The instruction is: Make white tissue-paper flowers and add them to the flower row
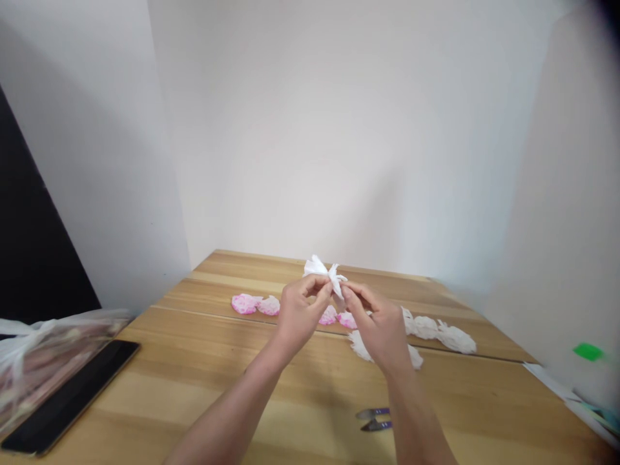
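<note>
Above the middle of the wooden table, a white tissue-paper flower (317, 266) is pinched between both hands. My left hand (303, 309) closes its thumb and fingers on the flower's gathered centre. From the other side, my right hand (380, 326) pinches the edge of its white paper layers. Behind the hands, a row of pink-edged paper flowers (245, 303) lies on the table, partly covered by my hands. More white paper flowers (456, 337) lie to the right, some hidden behind my right hand. Purple-handled thread snips (375, 423) rest beside my right forearm, their blades pointing left.
A black phone (72, 395) lies at the table's left edge, next to a clear plastic bag (39, 361) with pinkish contents. White papers (571, 400) are along the right edge, below a green object (588, 351). Pale walls stand behind the wooden table (194, 387).
</note>
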{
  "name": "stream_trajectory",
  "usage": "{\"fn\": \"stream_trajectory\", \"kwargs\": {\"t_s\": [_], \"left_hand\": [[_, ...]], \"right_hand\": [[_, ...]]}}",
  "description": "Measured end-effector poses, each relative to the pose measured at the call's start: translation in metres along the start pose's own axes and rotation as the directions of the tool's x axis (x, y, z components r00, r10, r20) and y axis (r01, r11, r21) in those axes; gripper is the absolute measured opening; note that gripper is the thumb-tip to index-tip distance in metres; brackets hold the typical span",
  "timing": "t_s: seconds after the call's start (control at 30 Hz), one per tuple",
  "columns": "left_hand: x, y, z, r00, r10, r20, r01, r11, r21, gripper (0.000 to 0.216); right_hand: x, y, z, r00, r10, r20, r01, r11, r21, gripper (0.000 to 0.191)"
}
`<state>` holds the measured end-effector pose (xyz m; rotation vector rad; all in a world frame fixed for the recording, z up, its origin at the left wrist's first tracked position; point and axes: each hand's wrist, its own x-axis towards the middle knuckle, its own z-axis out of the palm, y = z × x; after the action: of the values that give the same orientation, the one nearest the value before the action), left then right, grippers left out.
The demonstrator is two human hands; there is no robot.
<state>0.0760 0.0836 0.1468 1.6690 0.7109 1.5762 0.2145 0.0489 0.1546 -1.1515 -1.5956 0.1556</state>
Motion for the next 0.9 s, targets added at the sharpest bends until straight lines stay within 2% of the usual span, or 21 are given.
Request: {"fn": "stream_trajectory", "kwargs": {"t_s": [0.57,0.77,0.9], "left_hand": [[-0.0001,0.0044,0.0006,1.0,0.002,0.03,-0.003,0.999,0.05,0.014],[0.0,0.0032,0.0007,0.996,0.016,0.091,-0.026,0.994,0.109,0.014],[0.0007,0.0031,-0.0014,0.998,-0.03,0.059,0.028,0.999,0.034,0.013]], "right_hand": [[0.0,-0.0042,-0.004,0.995,-0.067,0.073,0.07,0.997,-0.038,0.029],[-0.0013,-0.0016,-0.0021,0.999,-0.048,0.011,0.049,0.984,-0.17,0.028],[-0.0002,-0.0029,-0.0021,1.0,0.007,-0.019,-0.009,0.988,-0.154,0.031]]}}
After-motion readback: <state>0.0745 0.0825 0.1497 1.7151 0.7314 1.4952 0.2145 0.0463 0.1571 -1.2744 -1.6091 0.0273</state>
